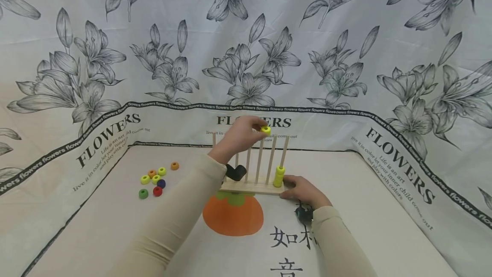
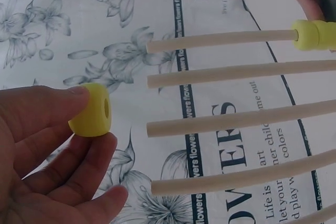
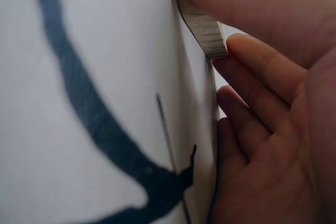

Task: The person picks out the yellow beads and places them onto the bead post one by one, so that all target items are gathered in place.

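Observation:
Pinched between the thumb and fingers of my left hand [image 1: 243,134] is a yellow bead [image 2: 93,114] with a hole through it. The hand holds it near the tops of the upright pegs [image 2: 226,124] of a wooden peg rack [image 1: 250,189], clear of them in the left wrist view. Yellow beads [image 1: 279,177] are stacked on the rack's rightmost peg. My right hand [image 1: 305,191] grips the right end of the rack's base, thumb on one side and fingers at the end face [image 3: 212,43]. The left forearm hides part of the rack's left side.
Loose beads lie on the table to the left: several yellow and orange ones, a green bead [image 1: 143,193], a red bead [image 1: 157,191] and a dark blue bead [image 1: 161,184]. The tablecloth bears an orange print [image 1: 232,217] and black characters. A flowered cloth [image 1: 246,54] rises behind.

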`<state>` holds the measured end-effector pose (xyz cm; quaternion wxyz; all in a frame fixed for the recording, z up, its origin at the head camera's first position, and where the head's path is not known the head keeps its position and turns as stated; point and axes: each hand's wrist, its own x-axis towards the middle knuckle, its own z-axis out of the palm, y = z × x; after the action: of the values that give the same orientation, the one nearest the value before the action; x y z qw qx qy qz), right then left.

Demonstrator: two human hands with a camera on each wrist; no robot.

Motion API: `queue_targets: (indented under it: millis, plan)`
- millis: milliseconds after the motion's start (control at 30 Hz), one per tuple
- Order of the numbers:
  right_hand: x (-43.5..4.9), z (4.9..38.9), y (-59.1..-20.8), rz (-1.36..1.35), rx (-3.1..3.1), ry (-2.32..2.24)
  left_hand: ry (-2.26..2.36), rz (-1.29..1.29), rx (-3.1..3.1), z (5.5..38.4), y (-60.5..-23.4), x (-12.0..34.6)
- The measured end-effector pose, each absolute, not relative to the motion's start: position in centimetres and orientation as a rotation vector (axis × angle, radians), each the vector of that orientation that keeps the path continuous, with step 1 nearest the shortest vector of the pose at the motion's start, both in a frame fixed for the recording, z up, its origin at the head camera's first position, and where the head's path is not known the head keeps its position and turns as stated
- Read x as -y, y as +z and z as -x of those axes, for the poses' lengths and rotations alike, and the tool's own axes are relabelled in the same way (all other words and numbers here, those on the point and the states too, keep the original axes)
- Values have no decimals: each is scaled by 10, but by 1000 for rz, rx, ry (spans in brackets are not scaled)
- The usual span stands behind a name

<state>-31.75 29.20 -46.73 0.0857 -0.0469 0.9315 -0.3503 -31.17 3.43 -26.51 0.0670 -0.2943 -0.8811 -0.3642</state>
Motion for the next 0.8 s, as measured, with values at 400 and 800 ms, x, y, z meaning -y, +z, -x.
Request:
queue_targets:
  millis: [400, 800]
  plan:
    - [-291, 315, -465, 147, -2765, -1082, -1112, 940, 2637, 314, -267, -54]
    - [-292, 316, -466, 114, -2758, -1073, -1143, 972, 2586, 318, -273, -71]
